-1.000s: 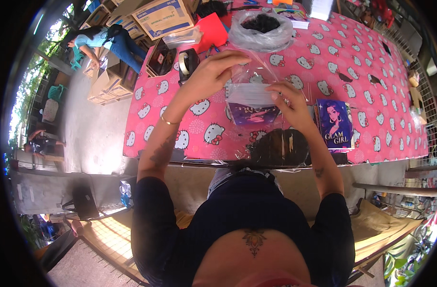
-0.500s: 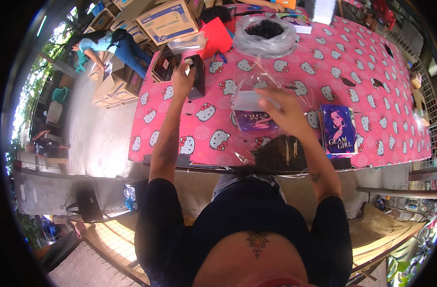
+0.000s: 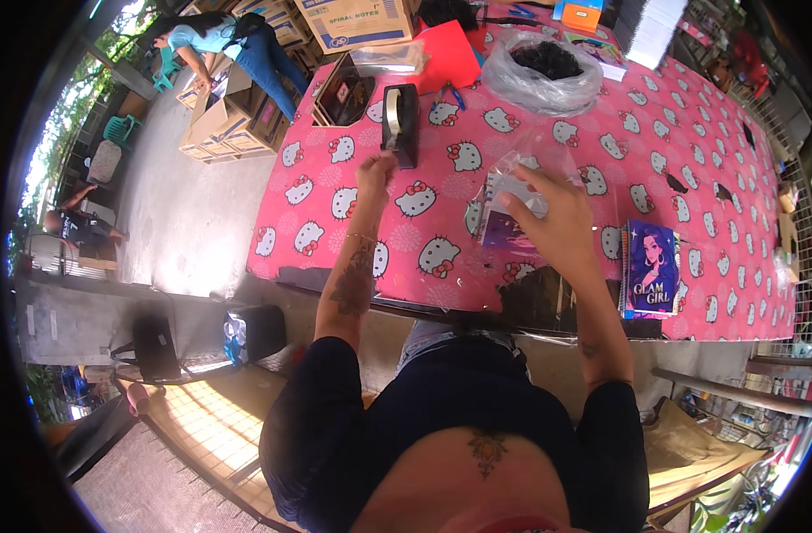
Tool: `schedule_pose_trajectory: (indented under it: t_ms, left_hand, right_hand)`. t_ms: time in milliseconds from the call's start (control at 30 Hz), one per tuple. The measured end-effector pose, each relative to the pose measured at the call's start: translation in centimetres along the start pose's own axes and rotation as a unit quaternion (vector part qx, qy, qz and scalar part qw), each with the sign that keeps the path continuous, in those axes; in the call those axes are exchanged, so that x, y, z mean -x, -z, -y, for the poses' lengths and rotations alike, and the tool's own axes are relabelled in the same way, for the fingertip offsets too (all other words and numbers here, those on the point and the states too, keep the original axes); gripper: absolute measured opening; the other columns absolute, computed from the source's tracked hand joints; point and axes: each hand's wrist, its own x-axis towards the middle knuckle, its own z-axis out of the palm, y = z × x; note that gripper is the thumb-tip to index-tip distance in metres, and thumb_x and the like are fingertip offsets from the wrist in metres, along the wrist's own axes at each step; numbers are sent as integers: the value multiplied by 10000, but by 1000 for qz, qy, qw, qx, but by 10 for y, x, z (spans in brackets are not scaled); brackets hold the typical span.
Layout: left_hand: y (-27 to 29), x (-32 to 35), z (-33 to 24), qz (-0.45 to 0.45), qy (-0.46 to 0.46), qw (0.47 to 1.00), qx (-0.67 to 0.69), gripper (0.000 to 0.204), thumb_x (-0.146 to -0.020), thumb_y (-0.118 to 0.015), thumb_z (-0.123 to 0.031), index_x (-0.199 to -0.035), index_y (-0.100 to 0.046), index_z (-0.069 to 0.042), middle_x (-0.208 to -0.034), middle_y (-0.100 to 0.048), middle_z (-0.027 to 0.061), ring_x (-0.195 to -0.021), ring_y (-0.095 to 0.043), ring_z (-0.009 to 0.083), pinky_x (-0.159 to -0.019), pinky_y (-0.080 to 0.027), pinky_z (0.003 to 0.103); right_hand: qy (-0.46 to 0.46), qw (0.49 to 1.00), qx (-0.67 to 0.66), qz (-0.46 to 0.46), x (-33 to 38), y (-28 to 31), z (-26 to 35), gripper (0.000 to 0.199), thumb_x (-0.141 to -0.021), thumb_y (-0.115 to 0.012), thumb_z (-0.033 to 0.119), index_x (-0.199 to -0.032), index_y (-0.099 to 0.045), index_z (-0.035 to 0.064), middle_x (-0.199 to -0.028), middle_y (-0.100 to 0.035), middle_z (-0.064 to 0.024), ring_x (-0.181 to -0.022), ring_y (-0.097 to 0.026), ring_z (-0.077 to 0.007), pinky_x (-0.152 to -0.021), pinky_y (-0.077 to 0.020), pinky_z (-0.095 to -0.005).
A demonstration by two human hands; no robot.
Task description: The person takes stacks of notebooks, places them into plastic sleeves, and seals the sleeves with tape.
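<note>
1. Left hand: just beside the near end of the tape dispenser, its grip narrow, the fingertips together; whether they pinch a strip of tape is too small to tell. The step in hand is judged to be the taking of tape to fasten the wrapping.

2. Tape dispenser: black, with a pale roll, standing on the pink-covered counter.

3. Notebook: purple, lying on the counter inside a clear sleeve, partly behind the right hand. The next move appears to call for bringing tape across to the sleeve and pressing it down while the plastic is kept flat.

4. Right hand: over the sleeved notebook, its grip wide, thumb and fingers apart; firm contact cannot be confirmed.

5. Notebook stack: right of the right hand, near the counter's front edge.

6. Compared with half a second ago, left to right: the left hand, then over the dispenser, is now at its near end, leaving the roll exposed; the right hand remains over the sleeve. The whole view has shifted, displacing the stack rightward in the frame.
</note>
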Motion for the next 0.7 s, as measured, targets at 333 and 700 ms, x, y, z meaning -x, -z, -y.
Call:
schedule_pose_trajectory:
  t_ms: [333, 700]
  left_hand:
    - [-80, 85, -126, 388, -266, 863, -182, 134, -911, -629, -23, -1035, -679, -24, -995, -686, 51, -906, -646, 135, -804, -516, 277]
    - [-154, 115, -174, 536, -399, 707, -230, 183, -863, -708, -101, -1046, -722, -96, -1119, -568, 51, -1105, -527, 193, -914, -462, 331]
  right_hand:
    - [-20, 999, -15, -34, -3, -4, 4, 381, -771, -762, 271, -1086, -689, 70, -893, -703, -109, -761, -678, -262, -745, -495, -410]
    - [26, 999, 28, -31, -5, 17, 13, 420, -762, -779, 324, -1099, -690, 89, -1028, -649, -123, -936, -629, -281, -817, -468, -404]
